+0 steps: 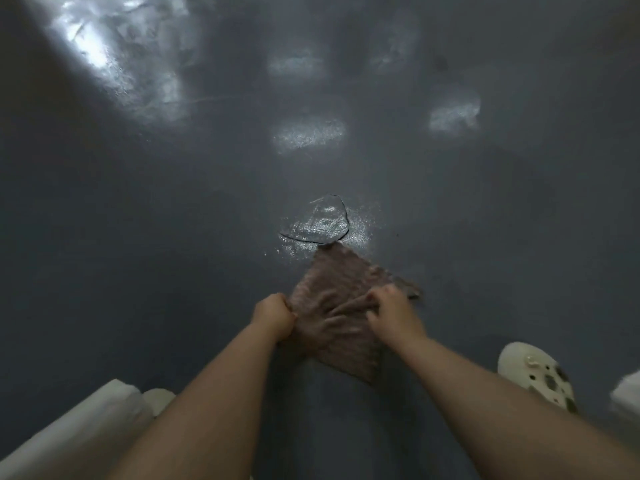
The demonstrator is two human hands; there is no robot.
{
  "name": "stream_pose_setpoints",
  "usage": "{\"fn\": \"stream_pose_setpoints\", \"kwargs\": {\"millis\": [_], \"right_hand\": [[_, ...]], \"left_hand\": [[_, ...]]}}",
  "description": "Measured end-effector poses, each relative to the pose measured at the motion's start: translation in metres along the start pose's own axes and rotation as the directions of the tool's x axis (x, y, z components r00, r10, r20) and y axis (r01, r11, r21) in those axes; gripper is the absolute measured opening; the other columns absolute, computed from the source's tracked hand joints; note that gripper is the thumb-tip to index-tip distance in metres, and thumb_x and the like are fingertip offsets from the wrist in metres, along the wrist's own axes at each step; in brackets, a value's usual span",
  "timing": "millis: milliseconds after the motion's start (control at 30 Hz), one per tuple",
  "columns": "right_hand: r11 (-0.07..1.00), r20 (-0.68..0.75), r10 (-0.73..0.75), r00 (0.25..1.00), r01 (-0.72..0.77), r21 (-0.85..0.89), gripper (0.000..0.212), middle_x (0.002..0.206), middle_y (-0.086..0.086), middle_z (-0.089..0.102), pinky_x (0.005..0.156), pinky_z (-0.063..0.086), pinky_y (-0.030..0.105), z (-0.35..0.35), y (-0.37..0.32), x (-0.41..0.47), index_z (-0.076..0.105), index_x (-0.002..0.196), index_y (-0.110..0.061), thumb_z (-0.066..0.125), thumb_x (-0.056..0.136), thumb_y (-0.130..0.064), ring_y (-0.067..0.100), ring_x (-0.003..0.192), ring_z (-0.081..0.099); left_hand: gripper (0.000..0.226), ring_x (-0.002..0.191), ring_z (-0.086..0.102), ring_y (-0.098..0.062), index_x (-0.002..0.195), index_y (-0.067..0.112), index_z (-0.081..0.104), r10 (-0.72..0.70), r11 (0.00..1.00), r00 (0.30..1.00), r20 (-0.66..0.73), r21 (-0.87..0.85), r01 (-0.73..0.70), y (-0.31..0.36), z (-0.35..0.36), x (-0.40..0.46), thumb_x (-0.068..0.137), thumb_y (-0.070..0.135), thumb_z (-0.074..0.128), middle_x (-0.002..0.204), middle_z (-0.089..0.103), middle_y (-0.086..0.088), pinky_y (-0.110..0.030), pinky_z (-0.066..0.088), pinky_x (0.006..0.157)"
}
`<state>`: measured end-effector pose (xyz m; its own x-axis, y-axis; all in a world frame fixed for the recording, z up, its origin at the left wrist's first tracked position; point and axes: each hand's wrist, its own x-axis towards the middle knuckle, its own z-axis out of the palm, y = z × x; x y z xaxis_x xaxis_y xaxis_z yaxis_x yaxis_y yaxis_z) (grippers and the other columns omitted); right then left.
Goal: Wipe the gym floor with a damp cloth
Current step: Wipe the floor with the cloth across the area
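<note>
Brown cloth [337, 306] spread flat on gym floor [173, 202], just in front of the feet, far corner touching a wet patch [317, 221]. Left hand [273, 315] curled tight, gripping cloth's left edge. Right hand [393, 311] on cloth's right side, fingers bent and bunching fabric; whether pinching or only pressing, cannot tell. Wipe appears underway, approx. early stage: only area near cloth shows fresh wet.

Risks, as judged:
- Wet patch ahead has a dark curved outline, poss. a lifted or cracked bit of floor coating. Cloth corner dragged over it could snag and peel it further.
- Wet sheen + smooth coating = slip hazard for the clog [536, 375] at right, well apart from cloth but near the wipe path.
- Cloth bunching under right hand cuts contact area; streaks likely if not flattened.

Materials: cloth soft, ribbed or waffle texture, roughly square, wrinkled between hands. Floor dark grey, smooth, glossy where light reflects, faintly pebbled in wet zone. Clog pale, moulded, w/ holes and small charms. Pale trouser fabric [86, 427] lower left.
</note>
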<state>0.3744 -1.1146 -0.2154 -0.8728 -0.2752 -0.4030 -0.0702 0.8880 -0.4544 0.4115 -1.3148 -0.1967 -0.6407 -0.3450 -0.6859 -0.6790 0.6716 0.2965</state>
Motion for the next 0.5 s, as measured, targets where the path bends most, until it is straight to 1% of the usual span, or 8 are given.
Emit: {"fn": "stream_pose_setpoints", "kwargs": {"millis": [133, 233, 267, 333, 367, 400, 433, 500], "right_hand": [[0.948, 0.254, -0.072, 0.964, 0.146, -0.283, 0.036, 0.128, 0.007, 0.044, 0.094, 0.039, 0.032, 0.049, 0.005, -0.032, 0.052, 0.121, -0.016, 0.056, 0.09, -0.034, 0.026, 0.12, 0.043], [0.9, 0.356, -0.04, 0.934, 0.188, -0.394, 0.041, 0.128, 0.01, 0.041, 0.093, 0.04, 0.037, 0.064, 0.009, -0.042, 0.047, 0.122, -0.014, 0.061, 0.087, -0.03, 0.029, 0.119, 0.04], [0.88, 0.327, -0.077, 0.942, 0.218, -0.421, 0.037, 0.121, 0.011, 0.046, 0.086, 0.044, 0.038, 0.067, 0.01, -0.044, 0.052, 0.116, -0.013, 0.064, 0.083, -0.024, 0.029, 0.112, 0.046], [0.832, 0.207, -0.218, 0.954, 0.292, -0.472, 0.014, 0.084, 0.008, 0.059, 0.056, 0.048, 0.034, 0.076, 0.015, -0.042, 0.065, 0.079, -0.014, 0.07, 0.065, -0.013, 0.026, 0.077, 0.059], [0.82, 0.169, -0.251, 0.953, 0.303, -0.485, 0.005, 0.068, 0.005, 0.058, 0.048, 0.044, 0.03, 0.074, 0.014, -0.041, 0.064, 0.062, -0.016, 0.066, 0.059, -0.014, 0.023, 0.062, 0.057], [0.805, 0.162, -0.262, 0.951, 0.308, -0.506, 0.004, 0.065, 0.004, 0.059, 0.049, 0.044, 0.029, 0.072, 0.015, -0.04, 0.065, 0.06, -0.016, 0.061, 0.06, -0.014, 0.024, 0.061, 0.057], [0.801, 0.228, -0.237, 0.944, 0.322, -0.505, 0.011, 0.074, 0.007, 0.063, 0.059, 0.046, 0.031, 0.069, 0.013, -0.04, 0.068, 0.071, -0.014, 0.058, 0.068, -0.012, 0.027, 0.072, 0.06], [0.823, 0.377, -0.142, 0.915, 0.321, -0.469, 0.023, 0.109, 0.012, 0.063, 0.083, 0.043, 0.033, 0.069, 0.015, -0.04, 0.064, 0.105, -0.009, 0.049, 0.087, -0.011, 0.03, 0.104, 0.057]], "left_hand": [[0.01, 0.101, 0.056, -0.036, 0.096, 0.015, 0.034, 0.17, 0.959, 0.984, -0.053, 0.24, -0.153, -0.014, 0.016, 0.005, 0.095, 0.012, 0.043, 0.109, 0.06, -0.018, -0.036, 0.039, 0.078], [0.022, 0.106, 0.054, -0.032, 0.104, 0.015, 0.039, 0.255, 0.903, 0.966, -0.044, 0.369, -0.221, -0.025, 0.019, 0.005, 0.091, 0.02, 0.057, 0.113, 0.058, -0.012, -0.035, 0.039, 0.085], [0.029, 0.107, 0.054, -0.032, 0.107, 0.014, 0.04, 0.267, 0.892, 0.963, -0.037, 0.388, -0.232, -0.028, 0.02, 0.004, 0.088, 0.022, 0.061, 0.114, 0.056, -0.011, -0.036, 0.04, 0.087], [0.032, 0.108, 0.053, -0.034, 0.108, 0.013, 0.041, 0.235, 0.907, 0.971, -0.039, 0.367, -0.205, -0.033, 0.02, 0.004, 0.085, 0.02, 0.062, 0.115, 0.053, -0.012, -0.037, 0.042, 0.084], [0.031, 0.107, 0.054, -0.035, 0.108, 0.012, 0.04, 0.201, 0.925, 0.979, -0.042, 0.336, -0.176, -0.035, 0.019, 0.004, 0.086, 0.018, 0.061, 0.115, 0.053, -0.013, -0.037, 0.042, 0.082], [0.03, 0.106, 0.054, -0.035, 0.108, 0.011, 0.04, 0.163, 0.944, 0.986, -0.042, 0.299, -0.144, -0.036, 0.018, 0.005, 0.086, 0.017, 0.06, 0.113, 0.053, -0.014, -0.037, 0.042, 0.08], [0.028, 0.104, 0.055, -0.034, 0.107, 0.011, 0.041, 0.124, 0.958, 0.991, -0.043, 0.267, -0.109, -0.036, 0.017, 0.006, 0.087, 0.015, 0.059, 0.112, 0.055, -0.015, -0.036, 0.042, 0.077], [0.022, 0.103, 0.055, -0.033, 0.108, 0.009, 0.043, 0.039, 0.972, 0.999, -0.03, 0.234, -0.031, -0.035, 0.015, 0.007, 0.089, 0.012, 0.055, 0.112, 0.056, -0.016, -0.034, 0.042, 0.075]]}}
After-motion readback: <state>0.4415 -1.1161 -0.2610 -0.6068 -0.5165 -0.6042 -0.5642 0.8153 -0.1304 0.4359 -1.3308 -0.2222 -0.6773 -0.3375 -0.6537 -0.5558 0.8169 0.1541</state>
